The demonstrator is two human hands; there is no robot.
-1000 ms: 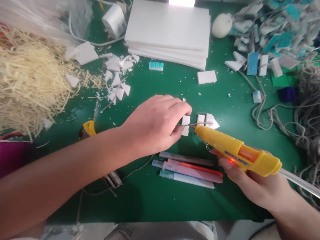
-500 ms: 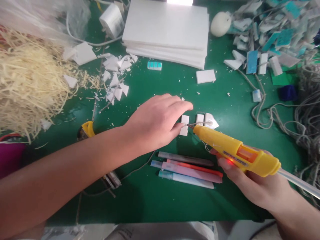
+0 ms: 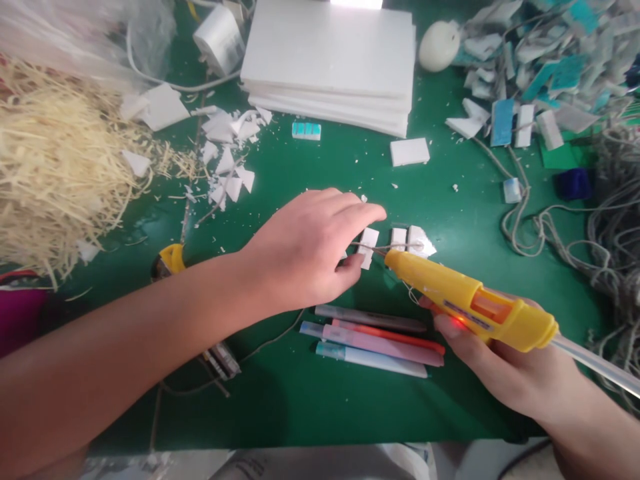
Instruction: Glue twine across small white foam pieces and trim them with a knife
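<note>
My right hand (image 3: 515, 373) is wrapped around a yellow hot glue gun (image 3: 450, 287), its red light lit and a clear glue stick poking out of the back. The nozzle points left at a small white foam block (image 3: 369, 247), crossed by a thin grey cord. Reaching in from the left, my left hand (image 3: 317, 247) is open over the table, thumb and index finger apart beside that block; its other fingertips are hidden. Farther right along the cord lie another white block (image 3: 399, 239) and a pointed white foam piece (image 3: 421, 241).
Several markers (image 3: 380, 340) lie below the hands. A stack of white foam sheets (image 3: 327, 50) stands at the back. Pale shredded straw (image 3: 65, 140) heaps at left, foam scraps (image 3: 545, 60) and tangled grey cord (image 3: 610, 220) at right. A yellow-handled tool (image 3: 171, 259) sits partly under my left forearm.
My left thumb has drawn back from the small foam block, which now lies more tilted with the cord visible across it. The glue gun has stayed almost in place.
</note>
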